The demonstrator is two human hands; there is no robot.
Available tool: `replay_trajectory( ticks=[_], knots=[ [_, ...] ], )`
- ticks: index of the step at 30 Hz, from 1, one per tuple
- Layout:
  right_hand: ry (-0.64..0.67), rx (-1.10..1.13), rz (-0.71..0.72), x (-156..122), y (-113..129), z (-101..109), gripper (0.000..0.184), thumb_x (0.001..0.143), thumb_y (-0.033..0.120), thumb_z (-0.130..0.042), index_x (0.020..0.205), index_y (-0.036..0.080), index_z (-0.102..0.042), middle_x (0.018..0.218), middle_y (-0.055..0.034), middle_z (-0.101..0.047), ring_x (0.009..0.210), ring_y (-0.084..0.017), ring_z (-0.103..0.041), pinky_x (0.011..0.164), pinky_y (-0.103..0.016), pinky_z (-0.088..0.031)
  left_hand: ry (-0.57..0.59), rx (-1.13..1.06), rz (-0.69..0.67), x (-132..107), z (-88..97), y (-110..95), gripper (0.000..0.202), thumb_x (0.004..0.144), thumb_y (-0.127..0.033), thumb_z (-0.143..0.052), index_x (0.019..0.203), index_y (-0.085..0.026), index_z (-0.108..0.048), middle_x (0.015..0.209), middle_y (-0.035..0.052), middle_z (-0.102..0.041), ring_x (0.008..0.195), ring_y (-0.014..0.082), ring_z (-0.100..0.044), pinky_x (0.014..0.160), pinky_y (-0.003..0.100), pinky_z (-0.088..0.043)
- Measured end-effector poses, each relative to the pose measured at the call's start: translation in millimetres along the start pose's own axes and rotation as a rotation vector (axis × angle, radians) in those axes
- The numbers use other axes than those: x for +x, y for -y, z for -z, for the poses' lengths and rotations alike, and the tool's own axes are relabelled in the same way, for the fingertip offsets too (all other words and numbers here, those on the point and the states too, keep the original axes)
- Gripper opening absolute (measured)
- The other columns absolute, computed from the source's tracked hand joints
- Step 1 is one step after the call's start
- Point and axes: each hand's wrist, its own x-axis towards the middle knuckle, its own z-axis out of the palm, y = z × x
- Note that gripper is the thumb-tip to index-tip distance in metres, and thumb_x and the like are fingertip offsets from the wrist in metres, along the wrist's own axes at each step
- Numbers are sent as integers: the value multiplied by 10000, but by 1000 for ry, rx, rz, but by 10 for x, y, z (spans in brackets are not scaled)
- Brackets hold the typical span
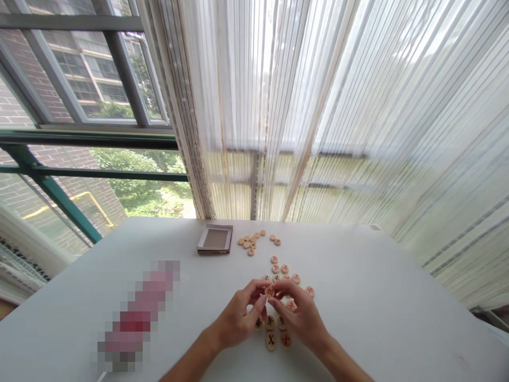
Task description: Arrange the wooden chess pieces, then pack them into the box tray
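Note:
Between the fingertips of my left hand [237,317] and my right hand [303,313] is a round wooden Chinese chess piece [269,292] with a red character facing up. Both hands pinch it from opposite sides, above the other pieces. Below the hands lie a black-marked piece [270,340] and a red-marked piece [285,339], with a row of black-marked pieces just behind them, partly covered by my fingers. Beyond my fingertips sit several more pieces, among them a red-marked one [284,269]. At the right stands a lone red piece [310,291].
A loose cluster of pieces [247,239], mostly blank side up, lies farther back on the white table [358,318]. Left of it is a shallow open box [215,239]. A pixelated pink object [143,313] rests at the left. Sheer curtains [254,106] hang behind the table.

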Motion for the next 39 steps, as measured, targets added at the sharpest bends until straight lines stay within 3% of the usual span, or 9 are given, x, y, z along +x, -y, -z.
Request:
replay_trajectory(
  ticks=[4, 15, 20, 27, 31, 39],
  knots=[
    [9, 31, -9, 9, 15, 8, 159, 900, 243, -634, 1058, 247, -653, 981, -33, -704, 876, -184, -672, 809, -301, -555, -22, 22, -1, 21, -10, 23, 359, 963, -349, -510, 1287, -194, -494, 1028, 93, -671, 678, 137, -652, 658, 267, -527],
    [6, 41, -21, 13, 84, 8, 174, 940, 295, -572, 1073, 226, -661, 992, -62, -718, 911, -205, -689, 835, -319, -561, -66, 78, 4, 27, 13, 46, 337, 959, -356, -511, 1250, -186, -511, 973, 86, -704, 664, 135, -652, 583, 218, -496],
    [7, -9, -48, 18, 98, 16, 191, 931, 332, -578, 1053, 210, -660, 926, -68, -719, 814, -197, -685, 740, -301, -563, -50, 191, -23, 25, 31, 13, 324, 952, -326, -510, 1248, -200, -539, 861, 45, -704, 643, 133, -634, 582, 214, -490],
    [-2, -56, -120, -7, 39, -13, 177, 846, 357, -691, 892, 191, -653, 784, -27, -691, 646, -146, -598, 598, -248, -513, -30, 290, -110, 7, -4, -21, 282, 914, -252, -543, 1190, -230, -596, 879, 25, -716, 726, 143, -650, 715, 232, -514],
    [-33, -105, -141, -20, -6, -30, 228, 826, 398, -708, 780, 182, -650, 684, -7, -662, 588, -133, -560, 544, -231, -462, 6, 296, -109, 1, -32, -19, 208, 902, -244, -558, 1102, -217, -612, 875, 21, -709, 702, 140, -639, 708, 235, -503],
    [-27, -66, -131, 4, 18, -2, 256, 924, 414, -586, 850, 195, -695, 771, -30, -721, 705, -172, -667, 652, -248, -514, -27, 333, -61, 7, 9, -24, 236, 919, -285, -547, 1147, -238, -586, 824, 6, -695, 705, 141, -647, 692, 224, -504]
  ],
)
